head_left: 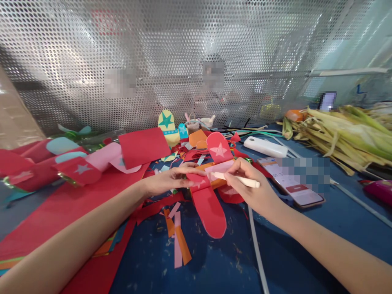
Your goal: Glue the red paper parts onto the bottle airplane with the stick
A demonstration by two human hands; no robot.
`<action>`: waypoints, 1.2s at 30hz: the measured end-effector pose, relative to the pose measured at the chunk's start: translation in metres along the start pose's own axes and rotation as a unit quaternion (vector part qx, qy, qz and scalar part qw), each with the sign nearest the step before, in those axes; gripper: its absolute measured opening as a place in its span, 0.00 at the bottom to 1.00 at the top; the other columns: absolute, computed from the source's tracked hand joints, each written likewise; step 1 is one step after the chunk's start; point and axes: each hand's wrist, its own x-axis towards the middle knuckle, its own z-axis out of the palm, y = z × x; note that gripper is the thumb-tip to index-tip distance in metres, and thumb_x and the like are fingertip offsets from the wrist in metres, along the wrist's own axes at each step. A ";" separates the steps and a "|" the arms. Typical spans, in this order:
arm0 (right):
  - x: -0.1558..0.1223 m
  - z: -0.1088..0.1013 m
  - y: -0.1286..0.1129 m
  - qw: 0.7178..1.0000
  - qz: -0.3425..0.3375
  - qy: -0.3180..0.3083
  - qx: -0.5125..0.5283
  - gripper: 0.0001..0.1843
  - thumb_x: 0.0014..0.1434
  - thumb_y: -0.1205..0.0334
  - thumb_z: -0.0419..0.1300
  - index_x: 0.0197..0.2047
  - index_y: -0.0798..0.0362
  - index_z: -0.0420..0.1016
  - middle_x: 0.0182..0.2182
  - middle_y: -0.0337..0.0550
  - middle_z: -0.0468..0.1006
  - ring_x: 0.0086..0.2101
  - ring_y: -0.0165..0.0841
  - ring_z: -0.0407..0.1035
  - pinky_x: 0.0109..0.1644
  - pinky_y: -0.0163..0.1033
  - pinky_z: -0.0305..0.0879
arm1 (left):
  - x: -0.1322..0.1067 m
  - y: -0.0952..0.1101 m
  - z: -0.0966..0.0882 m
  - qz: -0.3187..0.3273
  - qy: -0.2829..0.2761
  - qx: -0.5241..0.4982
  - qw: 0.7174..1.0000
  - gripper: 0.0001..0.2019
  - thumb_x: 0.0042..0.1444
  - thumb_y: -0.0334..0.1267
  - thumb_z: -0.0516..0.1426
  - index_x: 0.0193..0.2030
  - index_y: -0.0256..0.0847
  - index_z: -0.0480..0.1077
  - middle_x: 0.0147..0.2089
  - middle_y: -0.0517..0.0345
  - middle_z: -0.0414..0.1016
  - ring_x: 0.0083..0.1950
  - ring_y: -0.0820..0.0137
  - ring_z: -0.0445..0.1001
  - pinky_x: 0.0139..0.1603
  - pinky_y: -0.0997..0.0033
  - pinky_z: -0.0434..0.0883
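My left hand (173, 179) lies on a red paper cut-out (210, 208) with a rounded end, fingers pressed together on its upper edge. My right hand (249, 185) is closed around a white pen-like stick (237, 179), whose tip touches a pink strip (219, 168) across the cut-out. A second red rounded piece with a pale star (219, 148) stands just behind.
Red paper sheets (76, 212) and star-marked pieces cover the left of the blue table (214, 265). Orange and pink strips (179, 241) lie near me. A phone (290, 183), a white case (265, 147) and green husks (343, 134) lie right. Perforated metal screen (183, 53) behind.
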 end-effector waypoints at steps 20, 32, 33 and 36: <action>0.001 0.000 0.003 1.000 0.002 0.007 0.010 0.10 0.59 0.57 0.56 0.30 0.49 0.59 0.24 0.34 0.67 0.24 0.27 0.64 0.26 0.33 0.60 | 0.000 -0.002 0.000 0.012 0.000 0.004 1.000 0.25 0.54 0.60 0.57 0.57 0.56 0.70 0.69 0.62 0.58 0.72 0.56 0.48 0.71 0.53 0.45; 0.001 0.000 0.004 1.000 -0.002 0.022 -0.015 0.10 0.59 0.59 0.55 0.28 0.49 0.58 0.23 0.33 0.65 0.23 0.27 0.62 0.26 0.33 0.57 | -0.001 -0.003 0.000 -0.005 0.001 -0.001 1.000 0.25 0.54 0.61 0.57 0.57 0.57 0.70 0.71 0.64 0.54 0.73 0.54 0.43 0.71 0.51 0.43; 0.001 0.000 0.004 1.000 -0.002 0.021 -0.014 0.10 0.59 0.59 0.55 0.29 0.49 0.58 0.23 0.33 0.65 0.23 0.27 0.62 0.26 0.33 0.57 | -0.001 -0.003 0.000 -0.006 0.000 0.001 1.000 0.25 0.54 0.60 0.57 0.57 0.57 0.70 0.71 0.64 0.54 0.74 0.54 0.43 0.71 0.52 0.43; 0.001 -0.001 0.002 1.000 0.006 0.021 -0.015 0.11 0.59 0.58 0.55 0.28 0.49 0.58 0.22 0.33 0.64 0.22 0.27 0.61 0.25 0.33 0.58 | -0.001 -0.002 0.000 -0.006 0.000 0.003 1.000 0.25 0.55 0.60 0.57 0.57 0.56 0.70 0.71 0.63 0.54 0.73 0.55 0.44 0.71 0.53 0.45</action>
